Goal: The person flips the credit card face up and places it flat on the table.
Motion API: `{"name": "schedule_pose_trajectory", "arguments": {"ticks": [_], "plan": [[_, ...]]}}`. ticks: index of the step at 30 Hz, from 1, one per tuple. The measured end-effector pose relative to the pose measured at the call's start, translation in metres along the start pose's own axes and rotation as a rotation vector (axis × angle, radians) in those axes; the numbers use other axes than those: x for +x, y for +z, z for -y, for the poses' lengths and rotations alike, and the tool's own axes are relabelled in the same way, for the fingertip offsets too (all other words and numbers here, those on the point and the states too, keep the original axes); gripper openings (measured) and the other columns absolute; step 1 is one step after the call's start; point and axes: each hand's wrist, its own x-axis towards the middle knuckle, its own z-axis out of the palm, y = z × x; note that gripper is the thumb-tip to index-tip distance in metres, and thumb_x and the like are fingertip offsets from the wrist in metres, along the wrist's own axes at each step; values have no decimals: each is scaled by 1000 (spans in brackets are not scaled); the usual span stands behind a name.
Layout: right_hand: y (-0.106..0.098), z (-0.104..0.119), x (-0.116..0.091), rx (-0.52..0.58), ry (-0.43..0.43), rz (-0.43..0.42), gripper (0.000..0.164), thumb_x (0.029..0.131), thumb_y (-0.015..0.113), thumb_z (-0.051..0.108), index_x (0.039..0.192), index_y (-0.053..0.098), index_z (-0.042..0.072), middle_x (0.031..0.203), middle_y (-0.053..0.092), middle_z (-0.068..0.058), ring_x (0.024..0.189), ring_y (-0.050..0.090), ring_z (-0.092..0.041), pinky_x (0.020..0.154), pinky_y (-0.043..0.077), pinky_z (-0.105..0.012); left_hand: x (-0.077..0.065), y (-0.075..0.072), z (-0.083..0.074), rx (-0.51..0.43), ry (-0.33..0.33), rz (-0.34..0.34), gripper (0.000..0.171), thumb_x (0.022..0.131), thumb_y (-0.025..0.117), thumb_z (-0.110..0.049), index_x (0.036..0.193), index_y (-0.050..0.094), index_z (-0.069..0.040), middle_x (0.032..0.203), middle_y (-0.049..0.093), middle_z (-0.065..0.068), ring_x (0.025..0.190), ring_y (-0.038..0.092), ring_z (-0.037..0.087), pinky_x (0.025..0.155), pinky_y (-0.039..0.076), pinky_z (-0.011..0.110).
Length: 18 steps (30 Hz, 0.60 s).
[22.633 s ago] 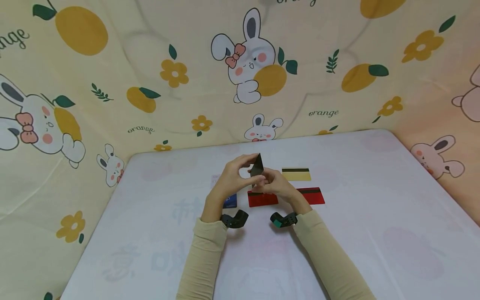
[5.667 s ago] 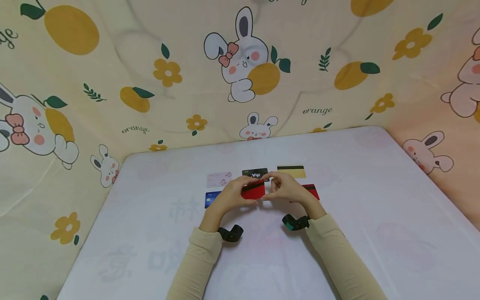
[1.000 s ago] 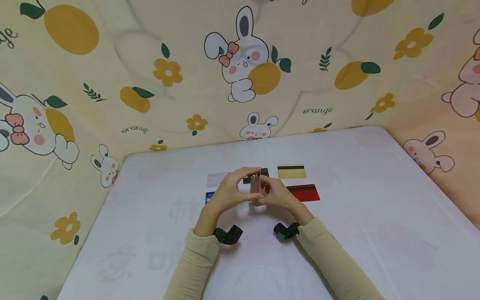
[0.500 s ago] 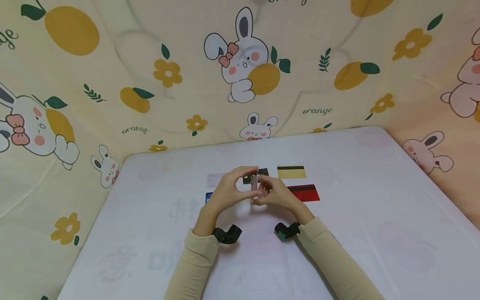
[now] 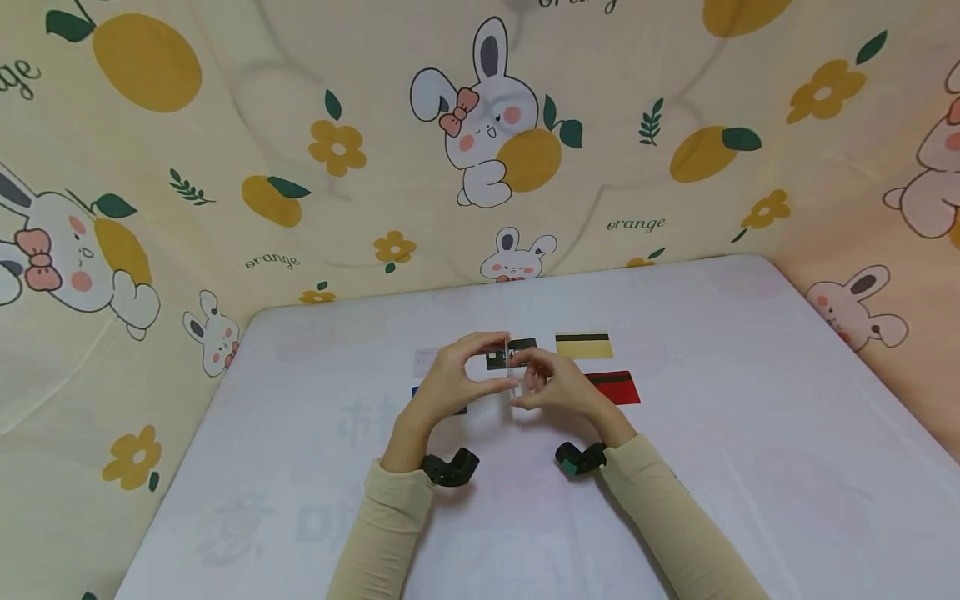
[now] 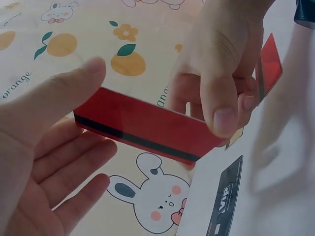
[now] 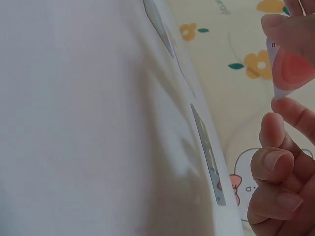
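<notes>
Both hands hold one red bank card [image 6: 142, 123] upright above the table. The left wrist view shows its striped back; from the head it is almost edge-on. My left hand [image 5: 453, 375] pinches one end between thumb and fingers. My right hand [image 5: 566, 390] pinches the opposite end, its other fingers curled. A pale corner of the card's front [image 7: 280, 92] shows in the right wrist view. Just behind the hands lies a black VIP card [image 5: 497, 360]. A red card [image 5: 617, 387] lies beside my right wrist.
A gold striped card [image 5: 583, 346] lies at the back right. At the left, a pale pink card [image 5: 425, 362] and a blue card [image 5: 460, 409] are partly covered by my left hand. All rest on the white table [image 5: 712, 417], with a patterned cloth [image 5: 337, 208] behind.
The dark card held earliest now lies on the table, and a red card is held instead. Over the last second, that red card has turned edge-on to the head view.
</notes>
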Motion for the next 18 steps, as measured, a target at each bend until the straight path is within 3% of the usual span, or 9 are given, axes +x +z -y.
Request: {"name": "schedule_pose_trajectory", "arguments": {"ticks": [9, 18], "plan": [[-7, -4, 0, 17, 12, -26, 49, 69, 85, 9, 111, 61, 4, 76, 56, -17, 64, 46, -8, 58, 40, -17, -1, -6, 3, -20, -21, -13, 61, 74, 83, -14, 128, 58, -2, 123, 65, 14, 112, 63, 30, 100, 51, 40], [-17, -5, -3, 36, 67, -35, 50, 70, 84, 9, 113, 60, 5, 77, 56, -16, 65, 46, -8, 57, 40, -18, -2, -10, 8, -20, -54, -22, 61, 73, 83, -17, 128, 59, -5, 116, 68, 12, 106, 65, 24, 97, 53, 39]]}}
